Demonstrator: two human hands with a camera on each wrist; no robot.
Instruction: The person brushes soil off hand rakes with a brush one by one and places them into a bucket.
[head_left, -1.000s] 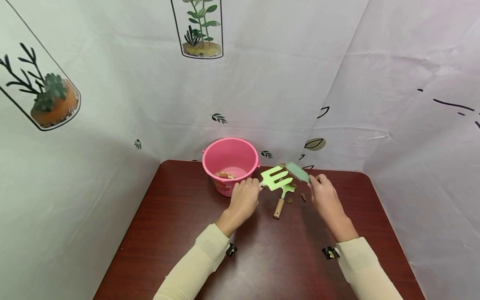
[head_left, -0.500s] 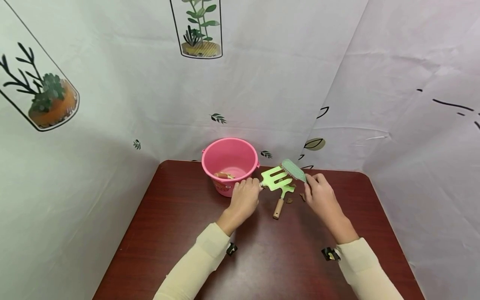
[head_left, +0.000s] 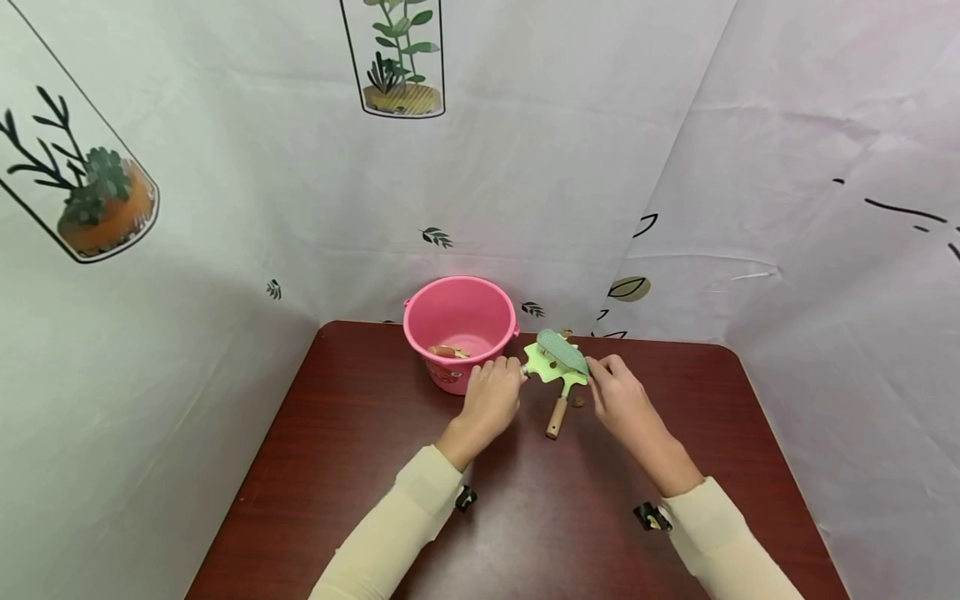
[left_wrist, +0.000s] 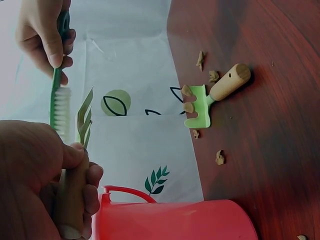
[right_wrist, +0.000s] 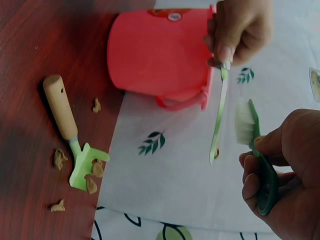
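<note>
Working left to right across my head view, I have one pink bucket (head_left: 459,312) standing on the dark red worktop (head_left: 315,450) against the wall cloth. Inside it lies one small brownish thing (head_left: 448,351), too small for me to identify. Just in front of its rim, the left hand (head_left: 491,396) is curled round the wooden handle of one green garden fork (head_left: 535,359), its head raised above the worktop. Below that head lies one small green hand rake (head_left: 557,414), wooden handle toward me. On the left wrist view I count seven brown scraps (left_wrist: 220,157): two at the rake's prongs, four around it, one cut off by the lower edge. One green brush (head_left: 562,351) sits over the fork, white bristles facing it; I can't tell whether they touch. Farthest right, the right hand (head_left: 621,402) grips the brush's handle. Of two hands, both are occupied.
</note>
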